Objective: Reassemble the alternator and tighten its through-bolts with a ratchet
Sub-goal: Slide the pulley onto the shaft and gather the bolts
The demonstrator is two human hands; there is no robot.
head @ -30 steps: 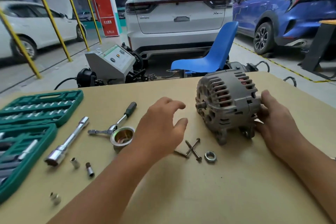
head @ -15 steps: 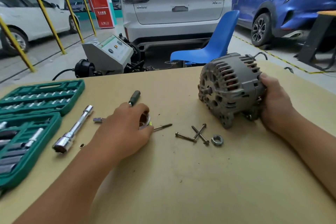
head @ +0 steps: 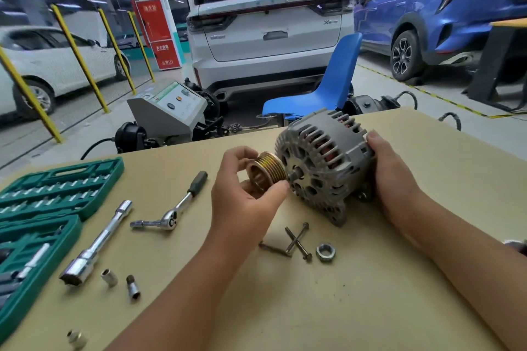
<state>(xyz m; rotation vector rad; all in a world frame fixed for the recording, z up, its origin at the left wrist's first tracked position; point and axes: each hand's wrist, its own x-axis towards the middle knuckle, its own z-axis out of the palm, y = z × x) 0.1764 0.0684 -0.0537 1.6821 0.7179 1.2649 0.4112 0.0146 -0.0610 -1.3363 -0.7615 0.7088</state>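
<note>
Garage desk (head: 370, 279): right hand (head: 390, 179) grips the alternator (head: 322, 162), tilted, its lower lug seemingly touching the desk, left hand (head: 242, 194) pinches the grooved pulley (head: 266, 172) at its shaft; judged heavy, rigid metal, best held by the housing.

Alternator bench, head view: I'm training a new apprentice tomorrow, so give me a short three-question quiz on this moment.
1. True or false: the ratchet is in the left hand.
2. Which part is held up to the alternator shaft? A) hex nut B) pulley C) loose socket
3. Fill in: the loose through-bolts lie on the ____.

Key: 1. False; it lies on the table. 2. B. 3. Table; the right hand steadies the alternator.
</note>
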